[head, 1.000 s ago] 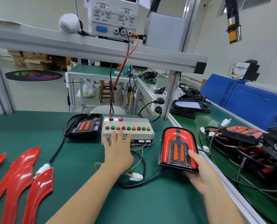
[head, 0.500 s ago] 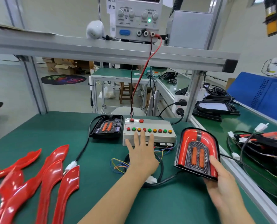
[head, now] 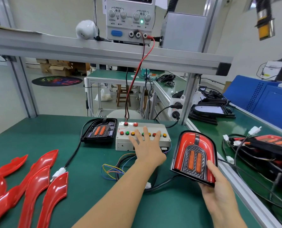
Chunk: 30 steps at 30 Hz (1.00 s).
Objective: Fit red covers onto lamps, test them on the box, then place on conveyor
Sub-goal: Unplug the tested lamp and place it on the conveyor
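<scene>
Lamp (head: 194, 155) with its red cover fitted sits propped at the right of the green counter (head: 38, 132), tilted up towards the viewer, just beside the test box (head: 142, 137); the right hand (head: 217, 190) makes the grip, thumb curled over the lamp's lower right face and fingers underneath its bottom edge; the left hand (head: 147, 147) lies spread flat, fingertips on the box's row of coloured buttons; this looks like the testing step, though whether any segment is lit is hard to tell in this light; what could go wrong: spread fingers may press two buttons at once and muddle the check, the lamp held only by one corner may slip or twist, and its black cable (head: 163, 183) running beneath the left forearm could snag when the lamp is carried to the conveyor (head: 245, 127); an uncovered lamp (head: 99, 131) waits left of the box, spare red covers (head: 38, 183) lie well apart at the near left; against half a second ago, both hands hold much the same places, while the head has tipped slightly, bringing the box closer.
</scene>
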{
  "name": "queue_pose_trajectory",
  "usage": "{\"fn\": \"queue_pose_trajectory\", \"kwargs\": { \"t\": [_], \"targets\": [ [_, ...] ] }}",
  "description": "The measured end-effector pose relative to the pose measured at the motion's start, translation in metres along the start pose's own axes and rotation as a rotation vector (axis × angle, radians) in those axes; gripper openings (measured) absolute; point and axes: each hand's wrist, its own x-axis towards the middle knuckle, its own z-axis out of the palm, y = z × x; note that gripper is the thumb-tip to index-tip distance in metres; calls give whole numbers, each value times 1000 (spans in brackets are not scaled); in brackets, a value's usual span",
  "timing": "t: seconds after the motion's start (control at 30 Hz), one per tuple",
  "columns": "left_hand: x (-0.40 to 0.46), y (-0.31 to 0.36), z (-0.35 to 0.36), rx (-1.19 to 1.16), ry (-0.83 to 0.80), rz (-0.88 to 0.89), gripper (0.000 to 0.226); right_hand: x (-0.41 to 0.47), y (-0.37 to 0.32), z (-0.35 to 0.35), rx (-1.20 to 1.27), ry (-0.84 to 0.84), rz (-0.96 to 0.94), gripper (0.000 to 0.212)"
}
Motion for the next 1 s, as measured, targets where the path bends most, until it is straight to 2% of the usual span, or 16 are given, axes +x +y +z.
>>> {"fn": "queue_pose_trajectory", "kwargs": {
  "t": [0.6,0.83,1.0],
  "targets": [
    [11,-5,3,29,-42,-127,95,-3,-3,2,29,26,34,13],
    [12,6,10,22,-48,-49,95,-3,-4,3,26,28,28,13],
    [14,8,13,26,-52,-63,96,-3,-3,2,17,29,43,14]
  ]
}}
